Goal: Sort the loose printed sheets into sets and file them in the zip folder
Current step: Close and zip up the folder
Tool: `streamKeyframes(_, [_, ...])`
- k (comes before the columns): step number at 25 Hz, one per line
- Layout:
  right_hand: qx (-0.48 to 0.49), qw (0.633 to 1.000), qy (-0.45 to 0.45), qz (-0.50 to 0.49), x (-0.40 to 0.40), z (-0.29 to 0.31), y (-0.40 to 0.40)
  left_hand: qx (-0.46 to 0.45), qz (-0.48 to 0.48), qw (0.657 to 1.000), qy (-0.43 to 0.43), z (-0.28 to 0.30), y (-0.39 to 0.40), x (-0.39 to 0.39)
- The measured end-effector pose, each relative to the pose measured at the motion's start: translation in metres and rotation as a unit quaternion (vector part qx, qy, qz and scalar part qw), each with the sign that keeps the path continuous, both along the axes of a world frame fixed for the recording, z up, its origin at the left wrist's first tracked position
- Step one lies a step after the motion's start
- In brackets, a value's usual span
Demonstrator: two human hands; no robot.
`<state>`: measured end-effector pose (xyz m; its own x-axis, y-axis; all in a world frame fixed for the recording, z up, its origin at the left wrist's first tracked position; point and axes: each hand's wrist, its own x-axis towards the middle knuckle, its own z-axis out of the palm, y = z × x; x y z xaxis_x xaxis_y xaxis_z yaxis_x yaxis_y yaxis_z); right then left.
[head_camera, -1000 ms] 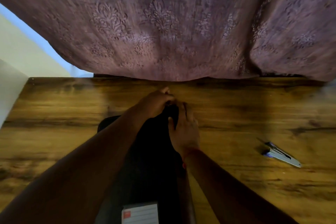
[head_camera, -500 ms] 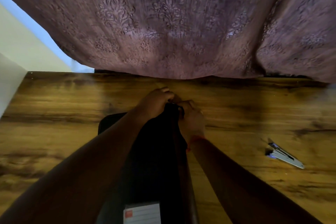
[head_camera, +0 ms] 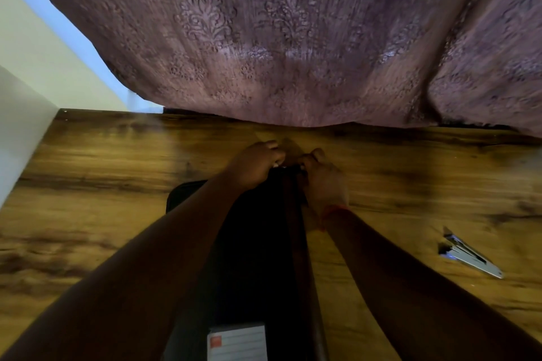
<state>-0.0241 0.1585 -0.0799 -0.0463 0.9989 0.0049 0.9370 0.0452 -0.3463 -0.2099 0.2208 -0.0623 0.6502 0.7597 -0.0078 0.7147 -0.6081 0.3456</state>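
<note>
The black zip folder (head_camera: 252, 258) lies lengthwise on the wooden table (head_camera: 102, 184) between my forearms, a white lined label (head_camera: 237, 343) on its near end. My left hand (head_camera: 255, 164) grips the folder's far corner with curled fingers. My right hand (head_camera: 322, 179) pinches the same far end from the right, where the zip runs along the folder's right edge. The zip pull itself is hidden between my fingers. No loose printed sheets are in view.
A metal stapler (head_camera: 469, 255) lies on the table to the right of my right forearm. A patterned mauve curtain (head_camera: 293, 38) hangs over the table's far edge. A pale wall (head_camera: 26, 73) borders the table on the left.
Both hands have shifted slightly farther along the folder's far end, and my right hand has curled from lying beside the edge to pinching the corner. The stapler has not moved.
</note>
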Motion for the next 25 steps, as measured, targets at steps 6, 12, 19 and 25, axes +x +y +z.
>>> streamKeyframes(6, [0.004, 1.000, 0.025, -0.013, -0.003, 0.001, -0.001, -0.014, -0.010, 1.000, 0.024, 0.004, -0.004, -0.025])
streamKeyframes(12, [0.017, 1.000, 0.021, -0.006, -0.002, -0.002, -0.002, -0.041, 0.023, 0.997, 0.061, 0.017, -0.018, -0.067])
streamKeyframes(19, [0.007, 1.000, 0.020, -0.008, -0.003, 0.000, -0.002, -0.017, 0.121, 0.986, 0.114, 0.022, -0.036, -0.135])
streamKeyframes(25, [0.018, 0.999, 0.026, -0.041, -0.008, -0.002, -0.001, -0.019, 0.154, 0.982, 0.107, 0.015, -0.056, -0.199])
